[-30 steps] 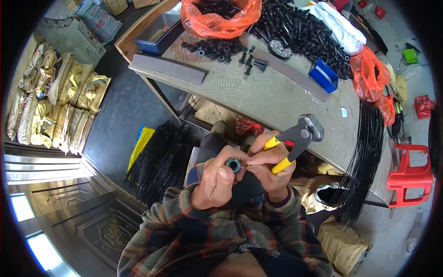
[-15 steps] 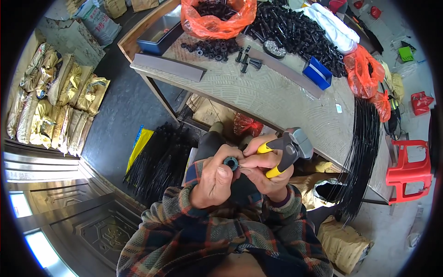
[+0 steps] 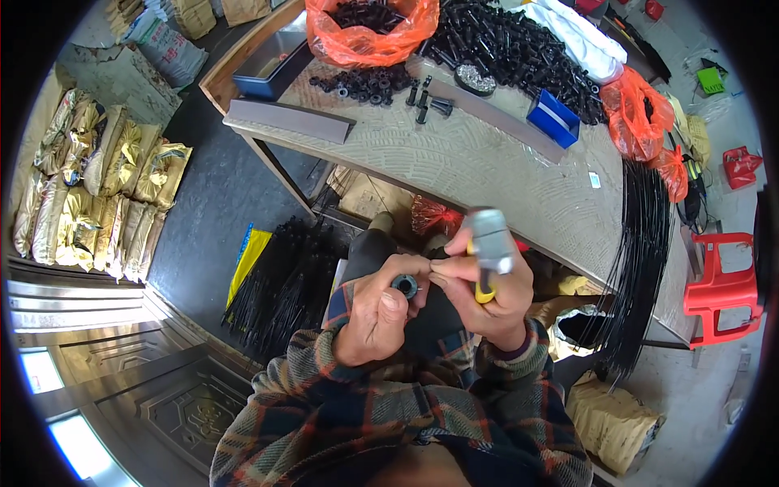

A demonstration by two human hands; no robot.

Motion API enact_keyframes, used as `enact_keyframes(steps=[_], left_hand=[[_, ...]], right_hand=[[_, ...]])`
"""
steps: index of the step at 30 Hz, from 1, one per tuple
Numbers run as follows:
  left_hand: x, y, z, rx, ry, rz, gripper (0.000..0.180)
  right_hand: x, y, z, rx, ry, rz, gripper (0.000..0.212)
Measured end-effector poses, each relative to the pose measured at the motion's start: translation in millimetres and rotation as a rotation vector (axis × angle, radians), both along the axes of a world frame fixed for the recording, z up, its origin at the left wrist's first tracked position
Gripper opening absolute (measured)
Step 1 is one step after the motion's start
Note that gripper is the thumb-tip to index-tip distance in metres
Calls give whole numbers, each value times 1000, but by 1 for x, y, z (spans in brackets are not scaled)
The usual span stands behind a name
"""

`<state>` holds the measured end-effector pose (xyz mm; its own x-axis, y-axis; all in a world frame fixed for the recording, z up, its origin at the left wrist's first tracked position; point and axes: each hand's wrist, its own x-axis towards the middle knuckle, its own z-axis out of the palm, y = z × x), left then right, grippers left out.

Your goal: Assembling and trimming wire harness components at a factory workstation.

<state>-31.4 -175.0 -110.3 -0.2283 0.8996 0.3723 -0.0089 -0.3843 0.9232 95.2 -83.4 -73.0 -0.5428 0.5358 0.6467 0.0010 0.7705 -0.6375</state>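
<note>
In my closed left hand (image 3: 375,312) is a short dark tubular part (image 3: 404,286), its round open end facing up between thumb and fingers. My right hand (image 3: 501,304) is closed around end-cutting pincers (image 3: 489,235) with yellow-and-black handles. Their metal head, smeared by motion, points away from me. Thumb and finger of the right hand pinch together close to the left fingertips; whether something thin is between them, I cannot tell. Both hands are over my lap, in front of the table's near edge.
On the table (image 3: 519,191) lie a heap of black tubular parts (image 3: 495,45), an orange bag (image 3: 365,53), a dark tray (image 3: 272,73) and a blue box (image 3: 553,119). Long black strands (image 3: 637,260) hang over its right end. A red stool (image 3: 722,288) stands at the right.
My right hand has shifted right, away from the tubular part, and the pincers' head has swung up and left. The left hand keeps its hold almost unmoved.
</note>
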Motion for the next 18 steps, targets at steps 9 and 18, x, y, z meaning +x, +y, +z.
enact_keyframes(steps=[9,18], left_hand=[[5,1,3,2,23,-17,58],[5,0,0,25,32,8,56]], right_hand=[[5,-4,-17,-109,85,117,11],[-3,-4,-17,-158,145,185,11]])
